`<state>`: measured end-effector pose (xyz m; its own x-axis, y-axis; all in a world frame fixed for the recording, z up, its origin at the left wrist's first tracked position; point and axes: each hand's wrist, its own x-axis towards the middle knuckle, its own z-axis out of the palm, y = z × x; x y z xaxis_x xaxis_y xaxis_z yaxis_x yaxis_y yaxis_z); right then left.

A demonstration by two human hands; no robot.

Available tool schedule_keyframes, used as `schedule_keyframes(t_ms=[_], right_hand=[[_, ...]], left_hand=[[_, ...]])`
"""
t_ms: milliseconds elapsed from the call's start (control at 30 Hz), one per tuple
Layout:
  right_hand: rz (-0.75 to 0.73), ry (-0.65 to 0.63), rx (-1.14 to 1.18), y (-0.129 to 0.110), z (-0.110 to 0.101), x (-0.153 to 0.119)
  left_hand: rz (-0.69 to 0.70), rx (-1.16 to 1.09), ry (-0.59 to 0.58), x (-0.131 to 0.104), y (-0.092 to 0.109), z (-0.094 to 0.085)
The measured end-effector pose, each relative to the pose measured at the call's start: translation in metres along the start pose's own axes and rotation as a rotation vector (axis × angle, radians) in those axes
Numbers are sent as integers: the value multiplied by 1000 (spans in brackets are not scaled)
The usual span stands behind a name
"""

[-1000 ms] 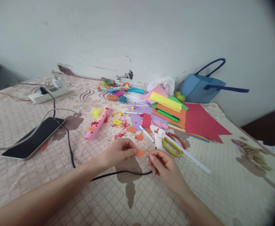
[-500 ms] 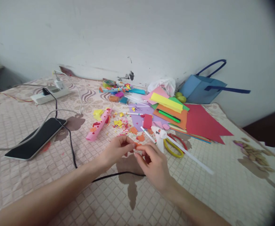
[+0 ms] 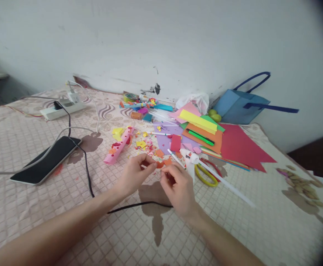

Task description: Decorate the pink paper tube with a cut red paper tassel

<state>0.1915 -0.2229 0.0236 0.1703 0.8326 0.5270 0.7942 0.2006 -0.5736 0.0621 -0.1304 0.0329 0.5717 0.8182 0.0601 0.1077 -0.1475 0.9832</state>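
Over the middle of the table, my left hand point(image 3: 139, 173) is closed in a pinch on a small curved orange paper piece point(image 3: 159, 165) at its fingertips. Just to the right, my right hand point(image 3: 179, 186) has its thumb and fingers pressed together; anything between them is too small to make out. A narrow gap separates the two hands. Beyond the right hand lie a white glue gun point(image 3: 189, 158) with a long glue stick point(image 3: 227, 183) and scissors with yellow and red handles point(image 3: 206, 176). A pink paper roll point(image 3: 119, 146) decorated with red and orange bits lies beyond my left hand.
Paper scraps point(image 3: 147, 145) litter the cloth. Coloured sheets point(image 3: 241, 146) with a green cutter point(image 3: 201, 136) lie at the right. A blue bag point(image 3: 239, 107) stands by the wall. At the left are a black phone point(image 3: 46, 160), cables point(image 3: 87, 173) and a power strip point(image 3: 63, 111).
My hands have drawn slightly apart. The orange piece, between both hands' fingertips before, now sits at the left fingertips. The whole view has shifted a little.
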Motion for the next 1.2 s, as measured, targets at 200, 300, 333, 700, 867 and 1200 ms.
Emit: schedule_keyframes(t_ms=[200,300,333,700,867,1200], right_hand=[[49,43,119,3,-7,-6],[65,64,140,3,-9,-7],[68,66,145,3,-10,-7],[253,-71,248,10,7,1],[381,-105,530,1,16,23],[375,-171,690,-11,37,39]], left_hand=[[-62,-84,82,14,-2,-17],[-98,-118,159,22,0,-30],[-95,-132,186,25,2,-35],[-154,-410,150,27,14,-52],[-220,-479,81,21,16,-44],[-224,-507,-72,13,18,-37]])
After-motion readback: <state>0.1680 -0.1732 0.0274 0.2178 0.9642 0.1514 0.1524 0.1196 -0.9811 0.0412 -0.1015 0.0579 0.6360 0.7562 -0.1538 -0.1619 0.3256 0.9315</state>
